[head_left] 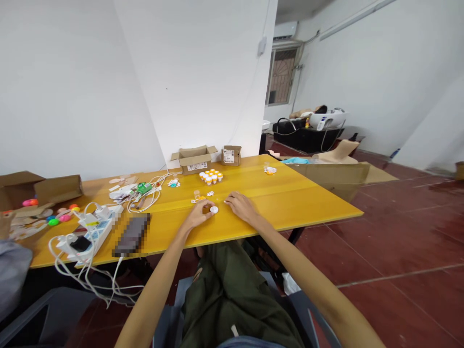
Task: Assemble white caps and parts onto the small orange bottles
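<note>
My left hand [198, 215] rests at the table's near edge, thumb and fingers closed around a small round white piece [214, 210] that looks like a lid. Just right of it, my right hand [241, 207] is closed with fingertips pinched on a tiny white piece [225, 202], too small to name. Behind my hands lie a yellow ring-like part [201, 198], a small clear cup [196, 193] and white pieces with dark marks [210, 194]. Farther back stands a cluster of several small white-and-yellow containers [211, 177].
An open cardboard box [195, 162] and a smaller carton [231, 155] stand against the wall. To the left are a power strip [97, 234] with tangled cables, a phone [132, 235] and another box [58, 191]. Small parts [270, 170] lie at the table's right rear.
</note>
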A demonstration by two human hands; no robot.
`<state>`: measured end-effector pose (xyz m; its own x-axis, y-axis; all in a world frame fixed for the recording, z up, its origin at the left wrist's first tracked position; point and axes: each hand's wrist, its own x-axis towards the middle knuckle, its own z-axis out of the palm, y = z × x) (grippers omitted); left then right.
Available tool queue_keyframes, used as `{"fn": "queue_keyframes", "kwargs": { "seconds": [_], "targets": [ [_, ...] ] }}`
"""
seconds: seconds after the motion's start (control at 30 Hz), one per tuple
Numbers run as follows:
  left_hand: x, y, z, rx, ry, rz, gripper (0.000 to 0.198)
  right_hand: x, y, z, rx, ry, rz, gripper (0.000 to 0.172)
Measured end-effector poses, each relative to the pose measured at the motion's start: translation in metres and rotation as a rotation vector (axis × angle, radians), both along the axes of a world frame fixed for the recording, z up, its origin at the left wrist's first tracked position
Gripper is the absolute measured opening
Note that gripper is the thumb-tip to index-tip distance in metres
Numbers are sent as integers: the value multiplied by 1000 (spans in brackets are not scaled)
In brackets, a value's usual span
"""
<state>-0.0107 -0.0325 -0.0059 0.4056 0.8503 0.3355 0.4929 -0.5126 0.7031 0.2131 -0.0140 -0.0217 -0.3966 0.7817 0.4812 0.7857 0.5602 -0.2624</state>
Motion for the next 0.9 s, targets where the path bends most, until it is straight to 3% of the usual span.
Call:
{"fn": "queue_keyframes", "kwargs": {
  "seconds": [0.47, 0.7, 0.9],
  "targets": [
    [3, -1, 0, 0, -24, 38, 19, -7, 2, 3, -1, -32, 44, 18],
    [1, 1, -3, 18, -1, 52, 23, -6, -12, 12, -48, 16, 93, 16],
    [0, 0, -3, 48, 18, 45, 23, -6, -14, 10, -25, 129, 167, 14]
  ]
}}
